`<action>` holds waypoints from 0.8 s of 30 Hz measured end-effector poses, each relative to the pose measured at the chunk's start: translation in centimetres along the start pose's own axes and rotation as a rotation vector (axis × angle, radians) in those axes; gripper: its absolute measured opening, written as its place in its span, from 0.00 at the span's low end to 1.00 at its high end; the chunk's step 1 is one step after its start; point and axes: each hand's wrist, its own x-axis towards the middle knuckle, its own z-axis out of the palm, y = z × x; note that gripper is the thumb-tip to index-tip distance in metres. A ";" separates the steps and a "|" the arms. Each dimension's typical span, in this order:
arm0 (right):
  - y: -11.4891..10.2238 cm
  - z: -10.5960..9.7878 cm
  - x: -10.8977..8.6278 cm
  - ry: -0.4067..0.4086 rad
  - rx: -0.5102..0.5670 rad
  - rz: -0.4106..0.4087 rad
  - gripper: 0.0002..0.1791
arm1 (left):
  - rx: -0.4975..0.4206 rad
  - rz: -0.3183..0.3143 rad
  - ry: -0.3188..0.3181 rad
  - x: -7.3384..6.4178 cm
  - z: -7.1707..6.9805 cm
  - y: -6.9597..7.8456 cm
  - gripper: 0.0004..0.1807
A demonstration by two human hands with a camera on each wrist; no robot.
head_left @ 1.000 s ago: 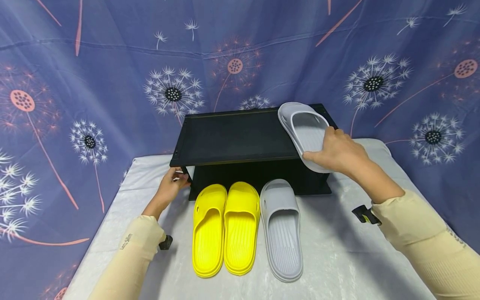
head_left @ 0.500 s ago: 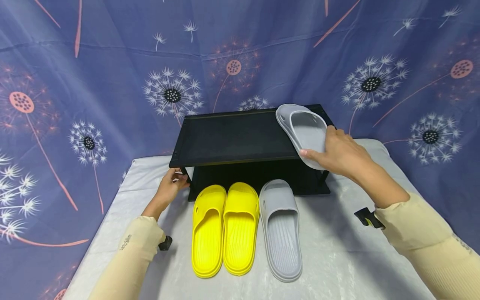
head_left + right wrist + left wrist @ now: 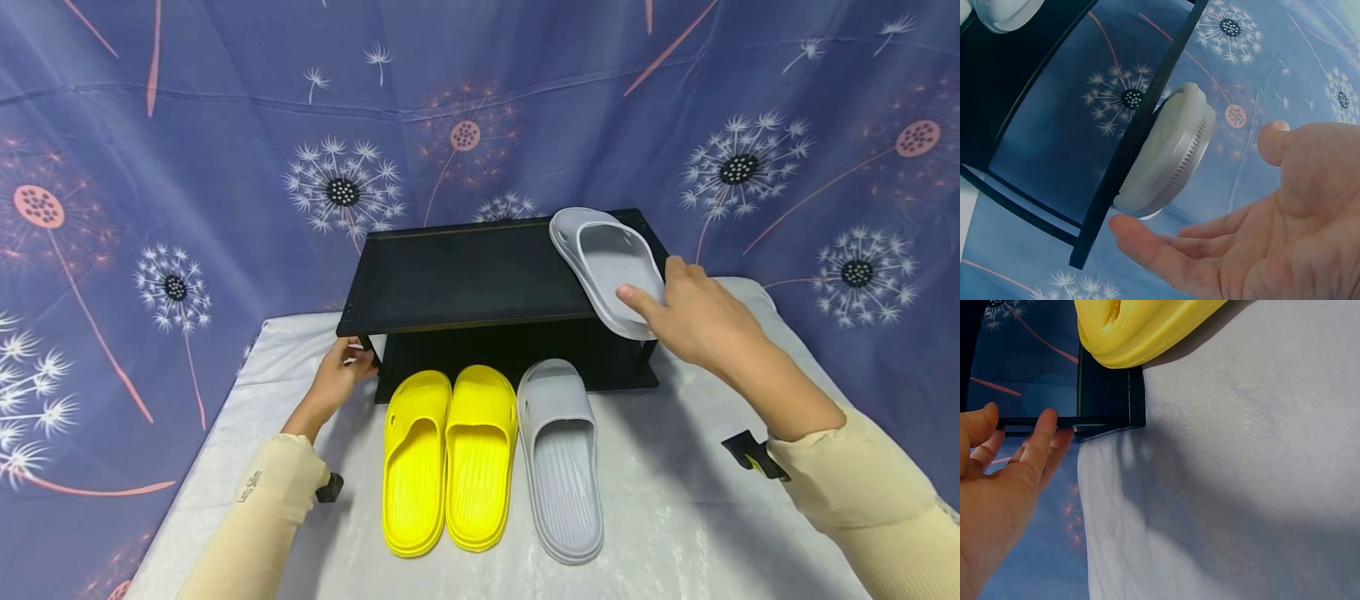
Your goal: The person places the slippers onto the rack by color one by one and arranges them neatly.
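A grey slipper (image 3: 611, 267) lies slanted on the right end of the black two-tier shoe rack (image 3: 465, 275), its heel jutting over the front edge. My right hand (image 3: 705, 312) is beside that heel, thumb and fingers spread. A gap shows between palm and slipper in the right wrist view, one fingertip close to the sole (image 3: 1169, 156). At the rack's left end my left hand (image 3: 341, 367) holds the thin side frame (image 3: 1066, 422) with its fingers. Two yellow slippers (image 3: 417, 467) and a second grey slipper (image 3: 566, 475) rest in front of the rack.
White cloth (image 3: 675, 500) covers the table. Right behind the rack hangs a blue curtain (image 3: 247, 167) with dandelion prints. The toes of the three front slippers reach the rack's lower shelf (image 3: 622, 379).
The grey slipper has come down onto the rack top and shifted slightly left. My right hand has let go and drawn away to the right. My left hand stays put.
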 end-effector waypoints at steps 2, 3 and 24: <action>0.1 -0.1 -0.3 -0.012 0.002 0.005 0.62 | -0.004 0.001 0.002 0.0 0.0 0.0 0.22; 0.2 -0.1 -0.4 -0.019 0.002 0.008 0.63 | -0.005 0.005 0.001 0.0 0.0 0.0 0.22; 0.8 0.5 -3.2 -0.049 -0.040 0.019 0.66 | -0.011 0.006 -0.001 -0.1 0.1 0.2 0.22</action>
